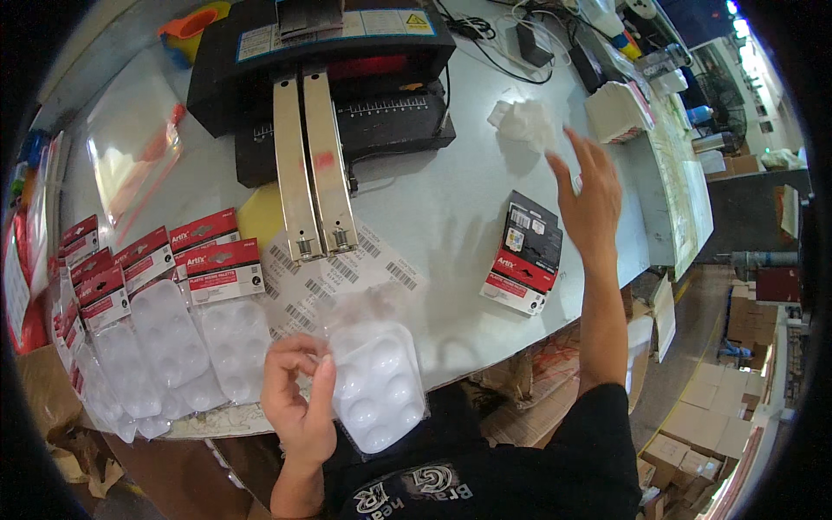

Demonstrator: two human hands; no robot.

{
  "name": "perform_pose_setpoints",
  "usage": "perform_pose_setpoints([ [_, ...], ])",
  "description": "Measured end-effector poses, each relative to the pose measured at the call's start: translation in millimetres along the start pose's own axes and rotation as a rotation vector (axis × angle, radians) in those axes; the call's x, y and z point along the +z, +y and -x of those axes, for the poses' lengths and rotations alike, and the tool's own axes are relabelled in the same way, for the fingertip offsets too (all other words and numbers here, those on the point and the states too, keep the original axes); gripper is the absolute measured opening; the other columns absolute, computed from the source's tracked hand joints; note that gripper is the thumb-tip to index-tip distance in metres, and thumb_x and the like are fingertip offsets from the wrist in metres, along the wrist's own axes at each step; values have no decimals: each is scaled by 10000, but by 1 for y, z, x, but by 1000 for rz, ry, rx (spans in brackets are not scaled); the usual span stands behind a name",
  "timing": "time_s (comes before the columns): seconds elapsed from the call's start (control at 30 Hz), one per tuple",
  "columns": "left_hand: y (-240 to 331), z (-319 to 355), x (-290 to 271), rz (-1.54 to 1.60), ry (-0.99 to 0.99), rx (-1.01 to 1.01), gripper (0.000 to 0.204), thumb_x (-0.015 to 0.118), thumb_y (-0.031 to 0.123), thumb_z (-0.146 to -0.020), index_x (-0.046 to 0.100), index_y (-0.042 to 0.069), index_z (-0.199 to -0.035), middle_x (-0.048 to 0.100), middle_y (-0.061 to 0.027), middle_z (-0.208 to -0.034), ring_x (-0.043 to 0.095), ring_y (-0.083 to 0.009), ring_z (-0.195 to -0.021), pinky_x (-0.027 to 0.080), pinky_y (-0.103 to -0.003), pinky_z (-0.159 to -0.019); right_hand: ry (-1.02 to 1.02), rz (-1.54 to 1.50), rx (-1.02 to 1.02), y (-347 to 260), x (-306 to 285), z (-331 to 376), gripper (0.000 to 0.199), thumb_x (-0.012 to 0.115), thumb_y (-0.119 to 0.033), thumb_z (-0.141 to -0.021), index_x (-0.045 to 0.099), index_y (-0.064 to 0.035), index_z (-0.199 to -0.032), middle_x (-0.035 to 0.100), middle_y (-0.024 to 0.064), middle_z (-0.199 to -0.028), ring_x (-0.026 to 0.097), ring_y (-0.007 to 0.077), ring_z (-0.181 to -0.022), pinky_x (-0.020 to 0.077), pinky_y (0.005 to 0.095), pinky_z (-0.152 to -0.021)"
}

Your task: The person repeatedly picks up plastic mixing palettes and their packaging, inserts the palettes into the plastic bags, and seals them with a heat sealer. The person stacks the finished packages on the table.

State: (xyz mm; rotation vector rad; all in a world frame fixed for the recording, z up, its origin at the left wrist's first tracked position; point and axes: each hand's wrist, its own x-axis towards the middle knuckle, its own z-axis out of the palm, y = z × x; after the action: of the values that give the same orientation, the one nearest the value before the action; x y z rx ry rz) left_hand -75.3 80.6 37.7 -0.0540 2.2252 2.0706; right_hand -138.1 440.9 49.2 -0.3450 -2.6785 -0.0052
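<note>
A white plastic paint palette (378,386) with round wells, in a clear bag, hangs over the table's near edge. My left hand (299,394) is closed at its left side, with thumb and curled fingers on the bag's edge. Out to the right, my right hand (594,199) is raised with its fingers apart and nothing in it. Just left of those fingertips lies a crumpled white piece of tissue or film (524,123). A stack of black, red and white header cards (523,253) lies nearer to me, left of my right forearm.
Bagged palettes with red header cards (221,321) are piled on the left. A black machine (338,82) with two metal rails (316,165) stands at the back, above a barcode label sheet (381,264). Cables (498,52) and a white card stack (617,113) sit back right.
</note>
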Motion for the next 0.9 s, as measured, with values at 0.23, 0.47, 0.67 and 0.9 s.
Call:
perform_pose_setpoints([
  [0.23,16,9,2,291,-49,-180,111,525,47,-892,421,22,-865,662,-228,-884,627,-207,-835,433,-303,-832,-506,-135,-110,-10,-13,94,891,764,-465,-635,428,-75,-1363,406,110,-1423,356,287,-1330,303,445,-1000],
  [0.47,14,7,5,383,-132,-351,252,552,62,-903,566,-83,-1109,654,-208,-1042,642,-234,-950,486,-313,-867,-422,-212,-76,-9,-16,89,736,790,-357,-637,537,-69,-1265,529,92,-1306,483,228,-1225,335,391,-977],
  [0.67,16,9,11,372,-290,-389,276,521,103,-940,585,-63,-1152,675,-118,-1045,635,-144,-928,482,-247,-830,-599,-1073,150,-84,-78,62,477,757,-136,-742,540,35,-1131,663,90,-884,640,176,-786,511,288,-754],
  [0.9,16,18,4,-4,-172,-172,161,572,139,-926,645,-3,-945,663,-36,-721,522,-33,-622,423,-196,-574,-847,-956,-212,-152,-68,50,354,748,-246,-766,550,-12,-942,622,184,-748,626,351,-691,481,366,-602],
])
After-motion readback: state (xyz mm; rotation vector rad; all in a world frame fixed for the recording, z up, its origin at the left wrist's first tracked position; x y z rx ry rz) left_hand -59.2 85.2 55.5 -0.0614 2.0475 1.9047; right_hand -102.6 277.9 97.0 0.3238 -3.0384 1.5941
